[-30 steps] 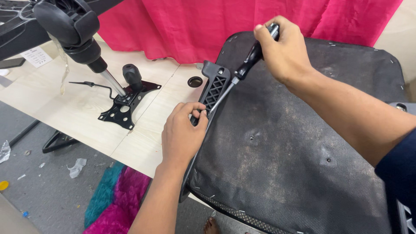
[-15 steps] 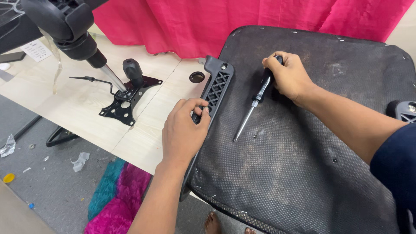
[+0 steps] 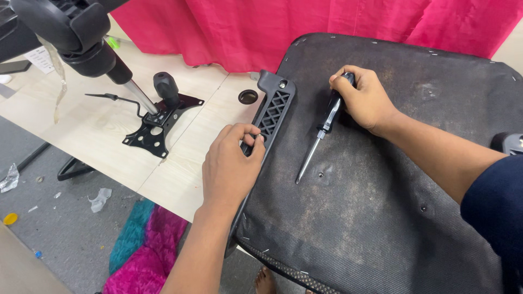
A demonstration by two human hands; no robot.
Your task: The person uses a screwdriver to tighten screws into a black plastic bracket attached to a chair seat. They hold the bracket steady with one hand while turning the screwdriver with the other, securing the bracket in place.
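A black plastic armrest bracket [image 3: 271, 115] with a lattice of diamond-shaped holes lies along the near-left edge of an upturned chair seat [image 3: 392, 207], whose dusty black fabric underside faces up and is stapled round the rim. The left hand [image 3: 231, 169] is closed over the lower part of that bracket, fingers curled round its edge and thumb tucked against the lattice, so the bracket runs up and away from the knuckles to a rounded end with a small screw hole.

To the right of that hand, across a strip of bare fabric, the right hand [image 3: 366, 99] rests on the seat with its fingers wrapped loosely around the black handle of a screwdriver [image 3: 321, 130]. The tool lies flat, its metal shaft pointing down towards the person from under the palm, the tip touching the fabric beside a small hole. The forearm leads back to a dark blue sleeve [image 3: 493, 212].

Just beyond the left hand's fingertips, a small black ring [image 3: 248, 97] sits on the pale wooden table [image 3: 109, 147]. Farther left of that hand stands a black chair tilt mechanism [image 3: 158, 122] with a knob and a gas cylinder [image 3: 133, 92] rising from it. A pink cloth [image 3: 305, 27] hangs behind the seat, and a pink and teal furry rug [image 3: 136, 250] lies on the grey floor below the left forearm.
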